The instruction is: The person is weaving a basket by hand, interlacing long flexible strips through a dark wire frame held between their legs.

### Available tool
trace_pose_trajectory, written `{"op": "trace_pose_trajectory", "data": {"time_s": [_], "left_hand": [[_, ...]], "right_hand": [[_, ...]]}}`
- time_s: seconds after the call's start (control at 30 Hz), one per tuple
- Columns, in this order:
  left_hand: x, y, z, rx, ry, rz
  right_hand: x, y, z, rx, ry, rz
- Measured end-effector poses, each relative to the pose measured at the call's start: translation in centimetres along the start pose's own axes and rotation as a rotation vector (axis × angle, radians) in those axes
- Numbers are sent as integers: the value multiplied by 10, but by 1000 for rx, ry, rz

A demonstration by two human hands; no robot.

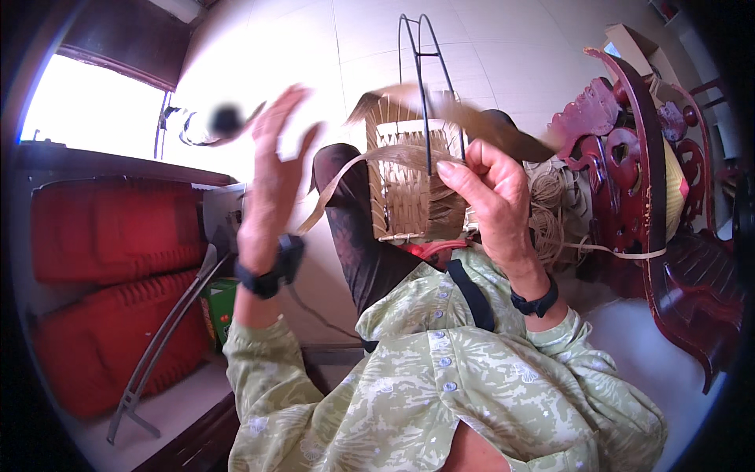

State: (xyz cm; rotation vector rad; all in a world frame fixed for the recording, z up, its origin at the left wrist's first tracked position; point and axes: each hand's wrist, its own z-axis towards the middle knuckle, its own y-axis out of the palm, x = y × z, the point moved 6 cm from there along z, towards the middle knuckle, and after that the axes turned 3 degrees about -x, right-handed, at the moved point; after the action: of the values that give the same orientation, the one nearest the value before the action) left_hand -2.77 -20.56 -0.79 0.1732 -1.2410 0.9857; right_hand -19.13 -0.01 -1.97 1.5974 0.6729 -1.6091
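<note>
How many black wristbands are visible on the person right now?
2: one black wristband below the open left hand, the other black wristband below the right hand. The pale-green patterned sleeves might hide more.

left hand (275, 161): blurred | upper brown strip (503, 132): blurred | dark round object (226, 120): unclear

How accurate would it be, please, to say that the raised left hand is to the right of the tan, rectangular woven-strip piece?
Not quite: in the head view, the raised left hand is to the left of the tan, rectangular woven-strip piece.
</note>
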Motion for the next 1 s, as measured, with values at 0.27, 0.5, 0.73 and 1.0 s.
{"op": "trace_pose_trajectory", "data": {"time_s": [0.27, 0.5, 0.73, 1.0], "left_hand": [[15, 104, 19, -560, -47, -272], [0, -29, 32, 193, -15, 161], [47, 67, -58, -343, -436, -273], [55, 137, -42, -104, -557, -935]], "right_hand": [[-6, -7, -10, 14, 57, -69], [-5, -6, -5, 41, -24, -2], [-1, -2, 0, 54, -62, -14], [-4, -6, -1, 22, -42, -48]]}}
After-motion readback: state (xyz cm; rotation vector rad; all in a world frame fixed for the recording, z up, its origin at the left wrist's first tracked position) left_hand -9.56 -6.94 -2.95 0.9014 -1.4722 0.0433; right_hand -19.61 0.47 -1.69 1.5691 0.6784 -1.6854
